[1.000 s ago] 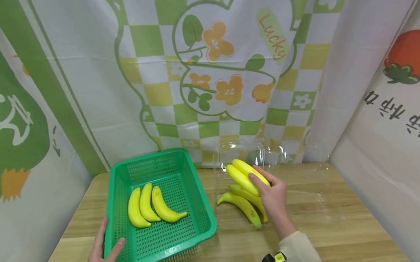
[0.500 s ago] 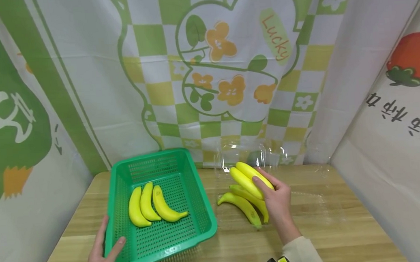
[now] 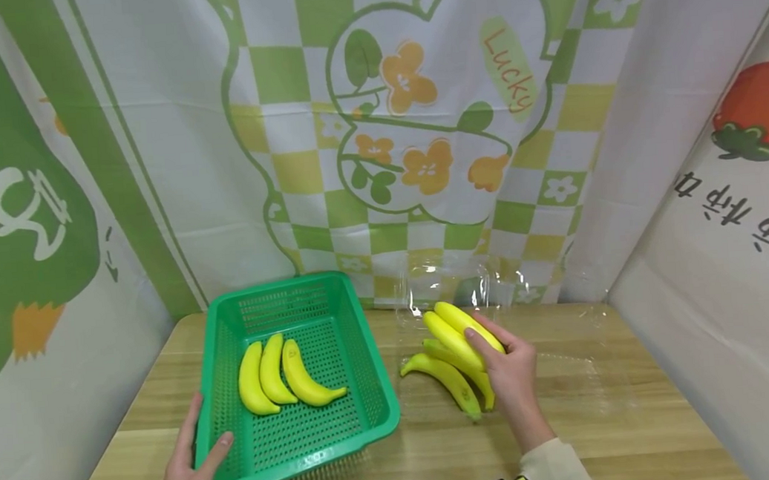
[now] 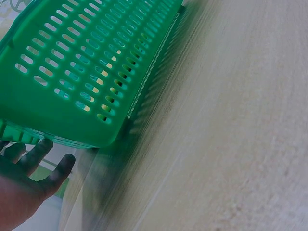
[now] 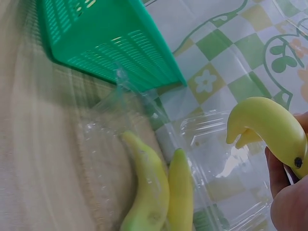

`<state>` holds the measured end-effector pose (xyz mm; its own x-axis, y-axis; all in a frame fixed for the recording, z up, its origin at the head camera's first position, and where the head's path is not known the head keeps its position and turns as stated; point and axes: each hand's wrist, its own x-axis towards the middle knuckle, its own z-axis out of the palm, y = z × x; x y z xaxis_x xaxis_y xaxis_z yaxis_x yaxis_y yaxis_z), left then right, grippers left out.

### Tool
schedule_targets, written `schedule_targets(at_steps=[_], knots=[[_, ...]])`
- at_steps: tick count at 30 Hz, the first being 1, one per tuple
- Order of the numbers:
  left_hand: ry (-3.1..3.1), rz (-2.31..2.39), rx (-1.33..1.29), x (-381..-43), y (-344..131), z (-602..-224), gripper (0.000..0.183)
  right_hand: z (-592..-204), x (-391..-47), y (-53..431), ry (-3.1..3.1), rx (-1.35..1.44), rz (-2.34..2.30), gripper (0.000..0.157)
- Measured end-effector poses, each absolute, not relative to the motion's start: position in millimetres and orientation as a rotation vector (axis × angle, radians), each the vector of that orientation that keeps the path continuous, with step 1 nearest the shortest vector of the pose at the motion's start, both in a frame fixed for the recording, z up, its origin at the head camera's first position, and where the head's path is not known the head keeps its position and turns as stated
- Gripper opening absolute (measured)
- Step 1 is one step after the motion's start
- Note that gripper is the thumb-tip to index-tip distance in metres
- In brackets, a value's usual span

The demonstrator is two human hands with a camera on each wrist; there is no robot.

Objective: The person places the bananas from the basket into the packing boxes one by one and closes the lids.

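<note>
My right hand (image 3: pixel 512 365) grips two yellow bananas (image 3: pixel 446 340) side by side, lifted above two more bananas (image 3: pixel 442 379) that lie in a clear plastic clamshell box (image 3: pixel 568 376). The right wrist view shows one held banana (image 5: pixel 269 125) up close, with part of the other behind it. At the left, my left hand (image 3: pixel 187 462) holds the near-left rim of a green plastic basket (image 3: pixel 316 460), thumb on the inner side and fingers outside. Three bananas (image 3: pixel 303 379) lie side by side in the basket. From the left wrist, fingers (image 4: pixel 36 156) touch beneath the basket's rim.
The basket and box stand on a wood-grain table (image 3: pixel 427 467). The box's raised clear lid (image 3: pixel 451 287) leans by the patterned cloth (image 3: pixel 443 117) at the back. Printed cloth walls stand at left and right.
The right hand and its two bananas have shifted slightly right and down. The head view has turned a little. The left hand stays on the basket, and the bananas in it lie as before.
</note>
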<state>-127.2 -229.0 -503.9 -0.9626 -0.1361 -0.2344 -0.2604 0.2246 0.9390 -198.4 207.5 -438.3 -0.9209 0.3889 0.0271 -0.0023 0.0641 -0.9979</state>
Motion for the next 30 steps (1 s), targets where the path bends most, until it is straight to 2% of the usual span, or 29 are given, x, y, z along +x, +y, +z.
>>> schedule_targets(at_steps=[19, 30], knots=[[2.393, 1.867, -0.358, -126.7, -229.0, -506.2, 0.09, -471.1, -182.8, 200.8, -2.188, -0.422, 1.887, 0.049], [2.41, 1.848, -0.36, -126.3, -229.9, -505.6, 0.089, -483.8, -182.1, 196.1, -2.263, -0.387, 1.839, 0.042]])
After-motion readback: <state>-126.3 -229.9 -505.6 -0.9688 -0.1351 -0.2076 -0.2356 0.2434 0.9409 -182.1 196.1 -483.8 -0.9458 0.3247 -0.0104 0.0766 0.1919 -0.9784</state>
